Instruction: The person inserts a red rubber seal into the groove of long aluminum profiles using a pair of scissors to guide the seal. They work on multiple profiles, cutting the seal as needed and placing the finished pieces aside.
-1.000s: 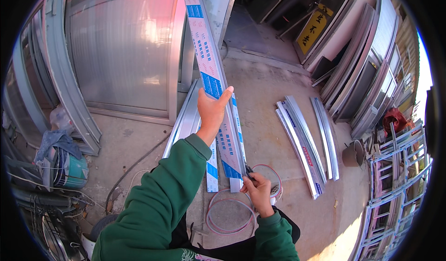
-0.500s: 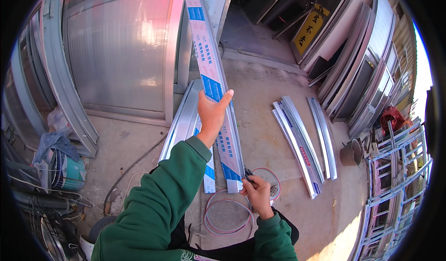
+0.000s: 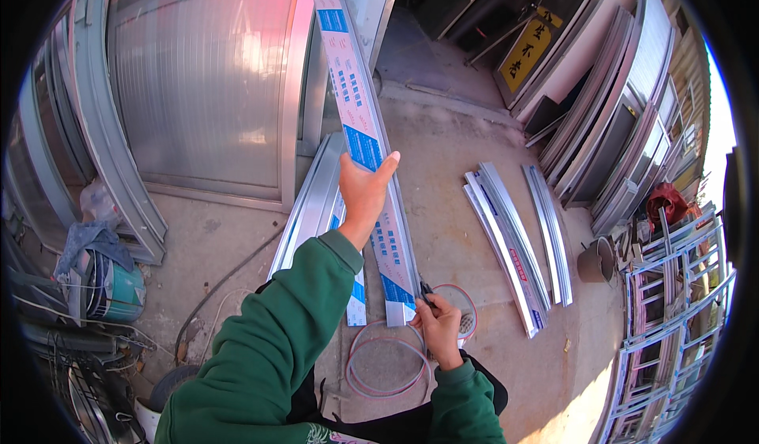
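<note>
A long aluminium profile [image 3: 353, 96], covered in white and blue printed protective film, slants away from me from its near end by my right hand. My left hand [image 3: 366, 195] is closed around its middle, thumb over the right edge. At the near end, my right hand [image 3: 439, 329] pinches a small dark tool [image 3: 426, 290] against the profile's right corner. The tool's kind is mostly hidden by the fingers. Under and left of the held piece lie more profiles [image 3: 310, 207], one with the same blue film.
A thin hose [image 3: 350, 369] lies coiled below the profile. Two bundles of profiles [image 3: 500, 238] [image 3: 549, 234] rest on the ground at right, near a bucket [image 3: 596, 261] and stacked metal frames [image 3: 672, 325]. A framed panel [image 3: 198, 88] stands at left, above a cloth-draped teal bucket [image 3: 118, 294].
The profile's near end has shifted slightly right and away from me. My right hand and the dark tool have moved slightly with it; my left hand keeps its grip.
</note>
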### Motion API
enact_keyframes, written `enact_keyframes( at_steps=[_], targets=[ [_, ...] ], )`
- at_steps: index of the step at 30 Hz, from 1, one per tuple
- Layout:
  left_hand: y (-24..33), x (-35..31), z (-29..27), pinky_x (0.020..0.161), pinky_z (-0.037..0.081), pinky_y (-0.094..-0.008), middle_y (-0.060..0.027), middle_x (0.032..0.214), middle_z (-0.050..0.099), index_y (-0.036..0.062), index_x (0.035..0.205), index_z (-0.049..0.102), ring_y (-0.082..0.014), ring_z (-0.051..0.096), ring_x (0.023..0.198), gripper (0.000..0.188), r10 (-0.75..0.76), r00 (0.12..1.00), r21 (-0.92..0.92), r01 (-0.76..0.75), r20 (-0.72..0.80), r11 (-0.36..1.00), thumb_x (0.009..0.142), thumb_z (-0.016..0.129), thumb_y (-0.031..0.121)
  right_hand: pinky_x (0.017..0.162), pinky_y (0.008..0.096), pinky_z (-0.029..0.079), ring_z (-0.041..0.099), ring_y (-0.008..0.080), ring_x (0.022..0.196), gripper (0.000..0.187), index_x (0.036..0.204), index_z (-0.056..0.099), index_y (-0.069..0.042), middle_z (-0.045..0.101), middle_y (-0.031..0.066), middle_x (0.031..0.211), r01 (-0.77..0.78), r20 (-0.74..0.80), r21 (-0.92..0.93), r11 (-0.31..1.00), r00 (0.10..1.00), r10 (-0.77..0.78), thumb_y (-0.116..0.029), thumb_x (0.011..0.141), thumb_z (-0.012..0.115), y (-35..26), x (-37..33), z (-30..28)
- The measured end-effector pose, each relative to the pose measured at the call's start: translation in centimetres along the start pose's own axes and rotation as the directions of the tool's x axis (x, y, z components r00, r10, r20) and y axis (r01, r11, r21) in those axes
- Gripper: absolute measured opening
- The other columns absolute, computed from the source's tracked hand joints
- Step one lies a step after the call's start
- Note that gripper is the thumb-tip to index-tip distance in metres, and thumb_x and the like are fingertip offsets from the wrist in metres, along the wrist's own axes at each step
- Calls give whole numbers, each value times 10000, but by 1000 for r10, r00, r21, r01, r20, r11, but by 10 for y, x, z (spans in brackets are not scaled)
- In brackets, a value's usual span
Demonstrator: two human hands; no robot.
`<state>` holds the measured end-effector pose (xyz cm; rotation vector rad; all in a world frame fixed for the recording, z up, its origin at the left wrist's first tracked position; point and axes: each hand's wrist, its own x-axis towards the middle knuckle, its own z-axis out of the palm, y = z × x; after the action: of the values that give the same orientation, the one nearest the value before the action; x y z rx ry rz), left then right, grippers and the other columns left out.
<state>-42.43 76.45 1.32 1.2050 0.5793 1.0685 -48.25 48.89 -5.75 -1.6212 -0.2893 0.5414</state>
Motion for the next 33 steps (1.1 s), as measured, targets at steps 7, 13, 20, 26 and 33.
enact_keyframes(
  at_steps=[7, 13, 20, 26, 33],
  targets=[
    [5, 8, -17, 829, 488, -300, -74, 997, 660, -11, 1099, 582, -139, 611, 878, 433, 5, 998, -112, -11, -58, 994, 828, 836, 212, 935, 368, 535, 682, 232, 1093, 361, 1200, 637, 68, 674, 158, 1213, 224, 16, 33, 974, 974, -224, -170, 943, 723, -29, 4, -15],
    [4, 25, -47, 877, 492, -322, -97, 1046, 635, -16, 1156, 537, -173, 624, 925, 474, 60, 992, -180, -80, -110, 980, 840, 821, 195, 535, 204, 380, 513, 55, 566, 346, 828, 643, -17, 733, 170, 1031, 254, -246, 73, 965, 942, -229, -236, 1064, 515, -55, 4, -46],
    [3, 33, -66, 897, 501, -324, -92, 1108, 626, -10, 1225, 524, -172, 620, 973, 478, -51, 984, -308, -4, -171, 951, 874, 794, 170, 455, 173, 284, 402, 29, 480, 223, 1020, 568, -44, 656, 99, 826, 70, -69, 436, 897, 997, -44, -129, 922, 749, -48, -26, -11],
    [6, 37, -78, 881, 502, -319, -90, 1092, 640, -8, 1180, 559, -171, 626, 967, 421, -44, 978, -347, -30, -203, 937, 879, 793, 172, 523, 217, 348, 482, 43, 572, 388, 998, 673, -16, 614, -3, 742, -38, -51, 261, 965, 997, 53, -403, 1004, 651, -7, -39, 47],
    [5, 44, -89, 862, 511, -326, -93, 1105, 643, -5, 1187, 559, -173, 635, 951, 430, -45, 979, -361, -31, -201, 932, 868, 802, 151, 567, 222, 395, 546, 56, 637, 486, 1013, 682, 9, 677, 49, 844, -5, -22, 79, 997, 1000, 7, -456, 1048, 547, 0, -2, 80]
  ],
)
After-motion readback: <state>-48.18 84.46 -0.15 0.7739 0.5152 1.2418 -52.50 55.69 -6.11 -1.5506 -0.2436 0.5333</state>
